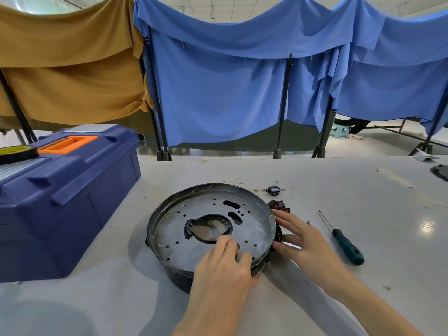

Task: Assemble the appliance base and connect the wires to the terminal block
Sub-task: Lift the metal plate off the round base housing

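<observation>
While the round base (169,209) sits near the middle of the tabletop (378,204), both hands are on it. It is a dark shell topped by a grey metal plate (254,229) full of small holes, with a larger opening at its centre.

The left hand (223,263) lies over the near rim. Its fingers (226,241) are bent, with their tips on the plate beside the centre opening and the thumb on the rim. I cannot tell whether they pinch anything.

The right hand (303,238) is at the right side of the base, its fingers straight, spread apart and touching the wall.

Red switches (278,206) lie just beyond that hand, against the base, and a black socket (274,190) lies farther off. A green-handled screwdriver (346,246) lies to the right, apart from the hand, with a small screw (308,223) between them. A blue toolbox (72,202) stands on the left with a tape roll (17,154) on its lid.
</observation>
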`<move>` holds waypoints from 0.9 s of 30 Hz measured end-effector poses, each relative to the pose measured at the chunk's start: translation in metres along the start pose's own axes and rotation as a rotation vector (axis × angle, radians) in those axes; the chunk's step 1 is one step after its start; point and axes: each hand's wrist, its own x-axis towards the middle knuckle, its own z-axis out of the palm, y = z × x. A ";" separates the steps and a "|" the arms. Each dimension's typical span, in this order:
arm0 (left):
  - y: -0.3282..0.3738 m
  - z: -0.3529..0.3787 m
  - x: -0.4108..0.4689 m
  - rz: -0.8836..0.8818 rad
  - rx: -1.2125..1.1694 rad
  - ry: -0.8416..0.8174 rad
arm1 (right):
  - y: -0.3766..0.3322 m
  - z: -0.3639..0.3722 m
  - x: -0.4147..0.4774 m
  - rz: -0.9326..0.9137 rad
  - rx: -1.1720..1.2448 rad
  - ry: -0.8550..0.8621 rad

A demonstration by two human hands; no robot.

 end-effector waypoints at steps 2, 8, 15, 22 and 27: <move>0.001 0.000 0.001 -0.004 0.007 0.008 | 0.001 -0.001 0.000 0.002 -0.010 -0.007; -0.001 0.002 0.001 0.025 0.013 0.065 | -0.002 -0.026 0.009 0.028 -0.070 0.164; -0.004 0.008 -0.001 0.070 0.050 0.203 | 0.020 -0.067 0.012 0.124 -0.640 0.292; -0.004 0.015 -0.003 0.063 0.076 0.251 | 0.022 -0.066 0.014 0.126 -0.766 0.185; -0.002 0.016 -0.002 0.063 0.060 0.260 | 0.026 -0.051 0.022 0.067 -0.940 0.229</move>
